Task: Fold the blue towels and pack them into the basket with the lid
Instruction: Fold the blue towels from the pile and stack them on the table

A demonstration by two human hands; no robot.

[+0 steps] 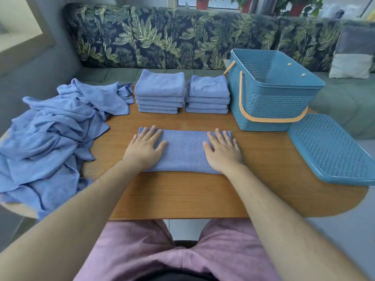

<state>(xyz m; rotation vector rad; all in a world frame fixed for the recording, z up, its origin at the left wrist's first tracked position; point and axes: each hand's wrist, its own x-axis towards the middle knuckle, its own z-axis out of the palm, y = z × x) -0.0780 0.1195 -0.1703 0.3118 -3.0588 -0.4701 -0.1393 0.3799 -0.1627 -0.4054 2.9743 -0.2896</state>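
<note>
Left hand, right hand flat, fingers straight, atop folded towel (ends covered).

Furniture and background, seen from the seat.
Wood-grain table in foreground, near edge straight, right end rounded. Behind it, sofa across the full width: dark leaf-print backrest, plain green seat. Pillow, grey above and white below, propped against backrest at far right. Above backrest, window with three red pots of green plants, cropped by top edge. Grey floor right of table.
</note>
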